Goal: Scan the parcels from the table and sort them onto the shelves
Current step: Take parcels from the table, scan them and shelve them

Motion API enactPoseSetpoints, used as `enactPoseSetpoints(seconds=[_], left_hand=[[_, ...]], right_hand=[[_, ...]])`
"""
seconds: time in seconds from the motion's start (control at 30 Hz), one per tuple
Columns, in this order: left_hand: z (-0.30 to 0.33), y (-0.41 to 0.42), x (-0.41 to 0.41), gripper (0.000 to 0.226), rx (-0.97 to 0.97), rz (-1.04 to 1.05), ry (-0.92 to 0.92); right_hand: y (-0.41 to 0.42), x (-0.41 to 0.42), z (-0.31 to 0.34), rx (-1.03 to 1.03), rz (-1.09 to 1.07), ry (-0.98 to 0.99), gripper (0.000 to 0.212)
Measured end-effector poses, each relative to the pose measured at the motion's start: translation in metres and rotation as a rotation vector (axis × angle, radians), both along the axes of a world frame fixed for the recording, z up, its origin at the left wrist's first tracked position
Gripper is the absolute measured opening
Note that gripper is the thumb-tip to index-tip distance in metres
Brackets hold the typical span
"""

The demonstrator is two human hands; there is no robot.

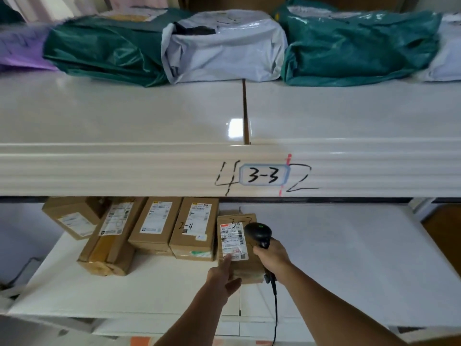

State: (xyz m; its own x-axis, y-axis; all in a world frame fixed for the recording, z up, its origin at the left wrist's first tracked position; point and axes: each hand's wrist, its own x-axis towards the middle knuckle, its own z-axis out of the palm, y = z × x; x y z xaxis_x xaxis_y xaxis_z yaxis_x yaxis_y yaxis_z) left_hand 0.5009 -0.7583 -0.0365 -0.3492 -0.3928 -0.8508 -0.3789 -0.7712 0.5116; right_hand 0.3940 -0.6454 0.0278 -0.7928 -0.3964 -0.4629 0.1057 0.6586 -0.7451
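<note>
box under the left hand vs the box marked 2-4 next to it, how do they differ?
The box under the left hand has the left hand resting on it, fingers straight; the 2-4 box is untouched. The first has a handwritten mark on the cardboard above its label; on the second, "2-4" sits beside the label. The first stands at the row's right end, with the scanner in the right hand over it. Both are brown cardboard with white shipping labels, on the lower shelf.
</note>
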Motion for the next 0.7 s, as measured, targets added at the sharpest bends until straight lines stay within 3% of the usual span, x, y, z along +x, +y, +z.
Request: enactPoseSetpoints(seconds=[0.2, 0.6, 0.7], left_hand=[[-0.001, -0.012, -0.026, 0.051, 0.010, -0.043, 0.039], [0.006, -0.052, -0.072, 0.060, -0.059, -0.010, 0.031], [0.014, -0.053, -0.067, 0.054, -0.106, -0.045, 0.034]], right_hand=[[-0.022, -0.018, 0.003, -0.036, 0.056, 0.008, 0.003], [-0.042, -0.040, 0.008, -0.066, 0.138, 0.040, 0.013], [-0.036, -0.040, 0.015, -0.088, 0.124, 0.043, 0.006]])
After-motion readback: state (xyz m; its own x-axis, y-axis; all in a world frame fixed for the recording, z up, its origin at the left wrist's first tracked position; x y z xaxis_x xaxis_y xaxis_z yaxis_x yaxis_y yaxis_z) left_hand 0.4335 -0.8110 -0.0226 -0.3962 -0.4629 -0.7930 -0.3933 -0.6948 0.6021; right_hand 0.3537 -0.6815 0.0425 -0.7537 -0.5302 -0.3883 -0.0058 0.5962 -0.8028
